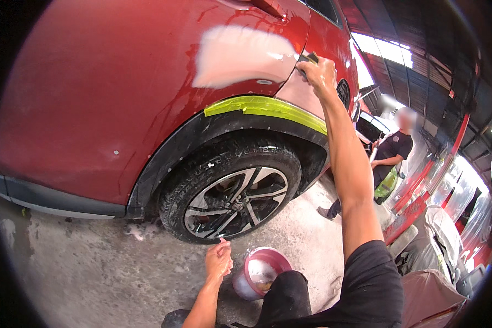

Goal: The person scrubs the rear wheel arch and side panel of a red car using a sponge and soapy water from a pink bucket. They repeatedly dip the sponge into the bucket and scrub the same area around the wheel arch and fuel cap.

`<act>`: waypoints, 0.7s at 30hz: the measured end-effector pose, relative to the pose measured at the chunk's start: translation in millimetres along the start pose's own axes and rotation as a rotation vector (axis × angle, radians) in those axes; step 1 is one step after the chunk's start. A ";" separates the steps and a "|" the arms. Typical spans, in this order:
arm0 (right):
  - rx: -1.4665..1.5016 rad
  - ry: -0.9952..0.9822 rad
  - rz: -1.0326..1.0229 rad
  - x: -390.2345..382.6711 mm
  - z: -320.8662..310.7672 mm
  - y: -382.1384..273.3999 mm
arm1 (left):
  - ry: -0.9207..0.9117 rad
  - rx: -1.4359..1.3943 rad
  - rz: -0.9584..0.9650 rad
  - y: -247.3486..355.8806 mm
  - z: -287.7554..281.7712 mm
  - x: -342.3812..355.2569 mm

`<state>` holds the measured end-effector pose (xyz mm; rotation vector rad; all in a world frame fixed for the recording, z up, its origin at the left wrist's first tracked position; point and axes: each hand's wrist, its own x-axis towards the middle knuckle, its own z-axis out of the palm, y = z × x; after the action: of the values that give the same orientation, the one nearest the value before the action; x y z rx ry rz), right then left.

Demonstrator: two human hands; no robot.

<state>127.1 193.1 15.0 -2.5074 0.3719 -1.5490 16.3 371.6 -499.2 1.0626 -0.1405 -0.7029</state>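
My right hand (321, 75), arm stretched out, grips a dark sanding block (312, 57) against the wet panel by the seam of a red car (93, 98). Much of the block is hidden by the fingers. Next to it, a pale, pinkish-white sanded patch (240, 57) spreads over the bodywork. Yellow-green masking tape (262, 107) runs along the top of the black wheel arch trim. Down below, my left hand (218, 261) is held with curled fingers near the tyre's lower edge; a small pink bit shows at the fingertips, too small to name.
A pink bucket (241, 283) with cloudy liquid stands on the concrete floor (87, 262) by my knee. The car's wheel (238, 202) is directly ahead. Farther right stands another person (393, 147) in dark clothes. Covered items (429, 295) lie at the lower right.
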 end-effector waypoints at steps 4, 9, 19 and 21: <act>-0.198 0.037 -0.141 17.4 9.9 13.5 | -0.013 -0.080 0.066 -0.6 -0.2 0.7; 0.004 -0.264 -0.011 -10.7 -0.5 -11.0 | 0.023 -0.074 0.074 4.3 -0.2 -1.0; 0.106 -0.273 0.059 1.5 -0.3 2.4 | 0.062 -0.095 0.058 5.5 -2.3 0.3; 0.099 -0.181 0.035 -0.9 5.5 8.2 | 0.039 -0.090 0.078 8.8 -3.7 0.3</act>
<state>130.6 185.6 9.5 -2.5237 0.3030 -1.2813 22.1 376.8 -493.7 0.9791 -0.1155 -0.6129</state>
